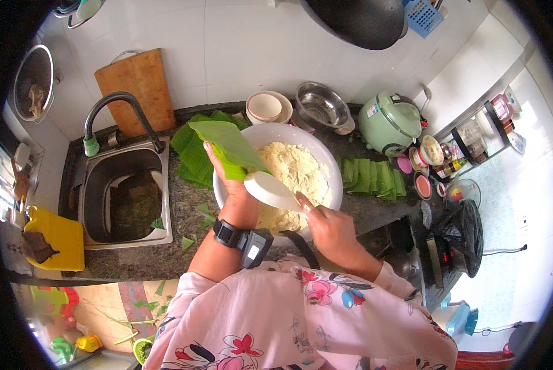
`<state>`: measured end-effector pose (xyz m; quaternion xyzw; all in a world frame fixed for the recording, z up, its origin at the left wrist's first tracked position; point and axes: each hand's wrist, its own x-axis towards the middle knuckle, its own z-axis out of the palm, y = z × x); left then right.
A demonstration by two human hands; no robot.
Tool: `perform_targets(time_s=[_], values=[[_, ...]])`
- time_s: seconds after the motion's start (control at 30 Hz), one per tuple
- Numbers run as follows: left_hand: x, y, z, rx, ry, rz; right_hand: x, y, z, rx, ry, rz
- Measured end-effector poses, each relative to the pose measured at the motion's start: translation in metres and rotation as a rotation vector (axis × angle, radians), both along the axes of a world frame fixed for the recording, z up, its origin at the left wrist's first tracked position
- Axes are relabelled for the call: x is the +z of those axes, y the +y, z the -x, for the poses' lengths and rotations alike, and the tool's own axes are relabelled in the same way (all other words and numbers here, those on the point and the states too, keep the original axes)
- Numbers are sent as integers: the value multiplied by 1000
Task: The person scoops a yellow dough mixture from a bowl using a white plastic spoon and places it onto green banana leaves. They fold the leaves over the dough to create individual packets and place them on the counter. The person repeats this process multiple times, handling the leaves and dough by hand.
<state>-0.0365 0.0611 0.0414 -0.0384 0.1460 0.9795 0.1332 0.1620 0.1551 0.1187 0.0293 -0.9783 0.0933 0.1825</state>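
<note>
A folded green leaf (pixel 232 148) rests in my left hand (pixel 230 178), whose palm and fingers are partly hidden behind it. My right hand (pixel 329 231) grips a white spoon or scoop (pixel 274 190) by its far right end, and the wide part touches the lower edge of the leaf. Both are above a large white basin (pixel 335 178) that holds pale yellow dough or batter (pixel 295 169). Whether anything lies on the leaf inside the scoop's reach cannot be seen. A black device is strapped on my left wrist.
Stacked leaves (pixel 191 152) lie left of the basin, folded leaf parcels (pixel 373 178) right of it. Behind stand bowls (pixel 265 107), a steel basin (pixel 322 106) and a green rice cooker (pixel 390 122). A sink (pixel 168 199) with a black faucet (pixel 119 96) is at left, a wooden board (pixel 138 92) behind it.
</note>
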Motion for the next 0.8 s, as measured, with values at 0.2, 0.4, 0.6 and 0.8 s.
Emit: perform_targets(time_s=[0.2,0.4,0.6,0.8], values=[[40,5,-17,134,32,26,-3,-1,5,-37,-43,105],[27,8,-6,100,19,28,2,4,5,43,-170,148],[11,2,15,36,168,-177,0,34,-10,1,-248,189],[1,-14,20,-145,358,-183,-73,83,-20,-209,-581,-172]])
